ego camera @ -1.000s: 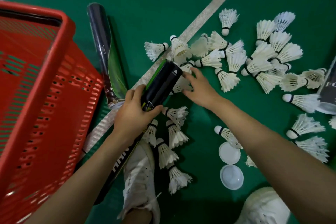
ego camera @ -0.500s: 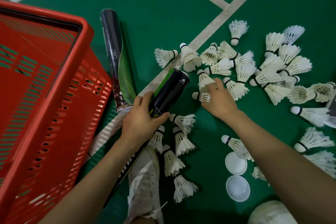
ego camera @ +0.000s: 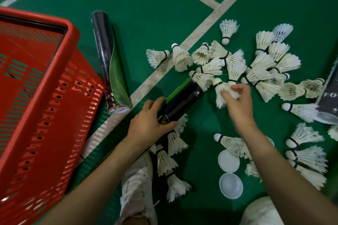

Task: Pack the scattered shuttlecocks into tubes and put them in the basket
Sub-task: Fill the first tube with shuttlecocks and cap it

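My left hand (ego camera: 149, 121) grips a black-and-green tube (ego camera: 182, 100) that lies tilted on the green floor, its mouth pointing up-right. A shuttlecock (ego camera: 200, 78) sits at that mouth, feathers toward the tube. My right hand (ego camera: 237, 100) is closed on another white shuttlecock (ego camera: 220, 89) just right of the mouth; the hand is blurred. Several white shuttlecocks (ego camera: 263, 71) lie scattered to the right and several more (ego camera: 168, 159) under my left wrist. The red basket (ego camera: 54, 71) stands at the left.
A second dark tube (ego camera: 108, 60) lies between the basket and a white court line (ego camera: 164, 71). Two white caps (ego camera: 229, 173) rest on the floor under my right forearm. A third tube (ego camera: 329, 100) shows at the right edge. My white shoes (ego camera: 137, 184) are below.
My right hand has picked a shuttlecock off the floor and lifted it beside the tube mouth. The view has shifted, so the basket and tubes sit lower and further right.
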